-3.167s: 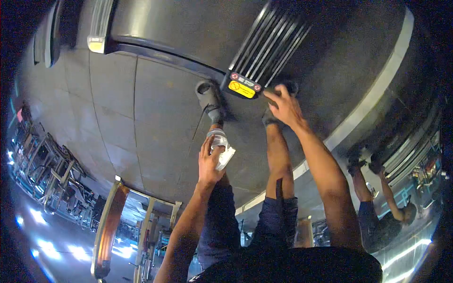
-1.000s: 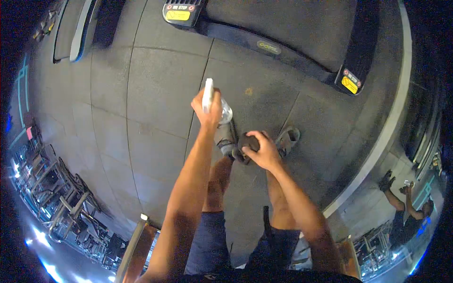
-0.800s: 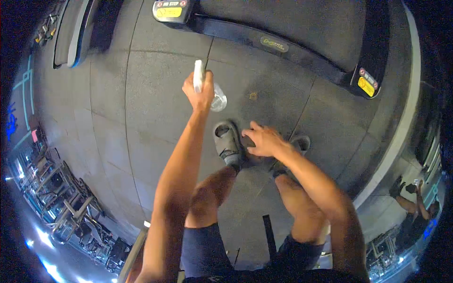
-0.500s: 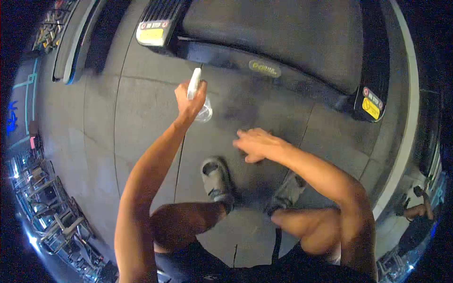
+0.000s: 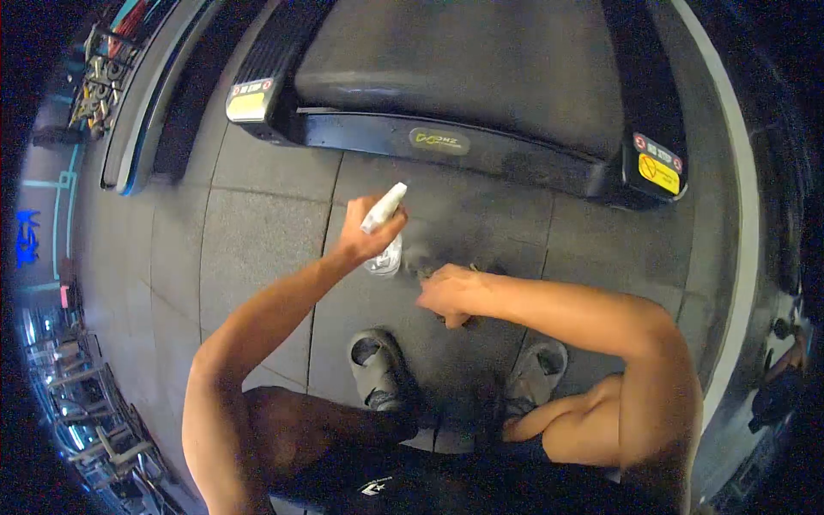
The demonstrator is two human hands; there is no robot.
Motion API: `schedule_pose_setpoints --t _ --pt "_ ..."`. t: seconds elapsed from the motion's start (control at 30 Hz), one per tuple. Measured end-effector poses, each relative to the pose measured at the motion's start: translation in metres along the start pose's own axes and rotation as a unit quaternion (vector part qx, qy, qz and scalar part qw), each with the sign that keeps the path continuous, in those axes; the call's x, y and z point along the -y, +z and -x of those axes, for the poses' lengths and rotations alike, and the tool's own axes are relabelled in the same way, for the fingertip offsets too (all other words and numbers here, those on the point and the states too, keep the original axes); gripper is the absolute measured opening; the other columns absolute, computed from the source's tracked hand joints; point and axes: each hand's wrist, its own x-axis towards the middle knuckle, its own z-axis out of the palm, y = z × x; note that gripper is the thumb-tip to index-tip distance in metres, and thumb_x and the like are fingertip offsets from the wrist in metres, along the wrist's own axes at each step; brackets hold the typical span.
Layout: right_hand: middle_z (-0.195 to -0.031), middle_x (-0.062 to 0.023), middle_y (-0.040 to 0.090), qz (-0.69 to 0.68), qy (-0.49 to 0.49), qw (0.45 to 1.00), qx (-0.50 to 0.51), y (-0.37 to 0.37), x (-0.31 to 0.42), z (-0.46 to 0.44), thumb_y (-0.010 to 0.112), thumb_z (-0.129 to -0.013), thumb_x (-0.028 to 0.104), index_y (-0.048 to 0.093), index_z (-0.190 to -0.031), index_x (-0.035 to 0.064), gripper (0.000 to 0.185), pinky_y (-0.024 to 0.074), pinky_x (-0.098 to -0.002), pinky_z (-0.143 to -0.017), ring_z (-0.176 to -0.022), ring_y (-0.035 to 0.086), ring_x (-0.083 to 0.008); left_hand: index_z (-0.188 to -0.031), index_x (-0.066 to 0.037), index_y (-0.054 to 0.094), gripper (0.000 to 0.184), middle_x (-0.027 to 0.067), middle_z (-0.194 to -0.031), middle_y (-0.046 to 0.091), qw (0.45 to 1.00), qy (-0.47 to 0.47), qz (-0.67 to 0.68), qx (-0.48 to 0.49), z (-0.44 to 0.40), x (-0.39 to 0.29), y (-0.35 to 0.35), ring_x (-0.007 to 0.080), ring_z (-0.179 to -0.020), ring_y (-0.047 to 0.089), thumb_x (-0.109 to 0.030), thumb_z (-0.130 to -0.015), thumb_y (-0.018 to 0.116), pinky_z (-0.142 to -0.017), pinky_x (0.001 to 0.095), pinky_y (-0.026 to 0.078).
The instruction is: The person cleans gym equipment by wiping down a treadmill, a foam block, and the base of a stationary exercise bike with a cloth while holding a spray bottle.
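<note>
My left hand (image 5: 365,233) is closed round the neck of a clear spray bottle (image 5: 384,257) with a white trigger head, held above the dark floor. To its right, my right hand (image 5: 448,293) is low over the floor, with its fingers curled down and together. A dark patch shows under its fingers, but what they hold is hidden. Both hands are between the rear end of a treadmill (image 5: 515,146) and my grey slip-on shoes (image 5: 378,369).
The treadmill's corner caps carry yellow labels (image 5: 658,174). A second machine's edge (image 5: 146,129) is at upper left. Gym equipment (image 5: 94,412) lines the far left. A pale strip (image 5: 736,172) runs along the right, beside a mirror-like surface with a partial reflection.
My knees have bent and my body is lower. The spray bottle stays in my left hand. My right hand, earlier round a dark object, has moved near the bottle with its fingers curled down.
</note>
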Motion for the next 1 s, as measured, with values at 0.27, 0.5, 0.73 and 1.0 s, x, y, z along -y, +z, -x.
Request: schedule_pose_setpoints --t 0.27,0.5,0.73,1.0 --pt "-0.088 -0.0171 0.074 0.024 0.025 0.998 0.060 0.008 0.017 0.017 0.075 -0.062 0.018 0.078 -0.082 0.0083 0.023 0.0580 -0.0467 -0.068 -0.083 0.073 -0.0329 -0.074 0.001 0.063 0.027 0.0181 -0.061 0.061 0.994 0.048 -0.087 0.054 -0.002 -0.032 0.036 0.0226 -0.053 0.061 -0.024 -0.083 0.068 -0.055 0.0407 0.048" --pt "-0.089 -0.0137 0.075 0.080 0.040 0.990 0.107 0.000 0.038 -0.014 0.076 -0.066 0.023 0.079 -0.086 0.0104 0.024 0.0586 -0.0458 -0.070 -0.083 0.073 -0.0318 -0.082 0.001 0.070 0.030 0.0227 -0.076 0.068 0.989 0.111 -0.047 0.089 -0.028 -0.079 0.059 0.0386 -0.068 0.068 -0.030 -0.081 0.071 -0.064 0.0427 0.052" --pt "-0.098 -0.0163 0.075 0.071 0.002 0.995 0.065 -0.011 0.059 -0.005 0.076 -0.068 0.024 0.078 -0.096 0.0069 0.033 0.0589 -0.0458 -0.076 -0.092 0.073 -0.0316 -0.084 0.001 0.070 0.031 0.0250 -0.081 0.068 0.980 0.153 -0.056 0.116 -0.030 -0.092 0.072 0.0449 -0.078 0.066 -0.030 -0.080 0.069 -0.072 0.0462 0.054" --pt "-0.101 -0.0148 0.075 0.102 0.006 0.993 0.064 0.002 0.059 -0.010 0.077 -0.068 0.024 0.078 -0.099 0.0096 0.034 0.0591 -0.0460 -0.076 -0.094 0.072 -0.0302 -0.081 0.000 0.069 0.027 0.0251 -0.073 0.066 0.988 0.122 -0.095 -0.009 -0.023 -0.075 0.062 0.0423 -0.071 0.067 -0.027 -0.079 0.068 -0.067 0.0442 0.052"
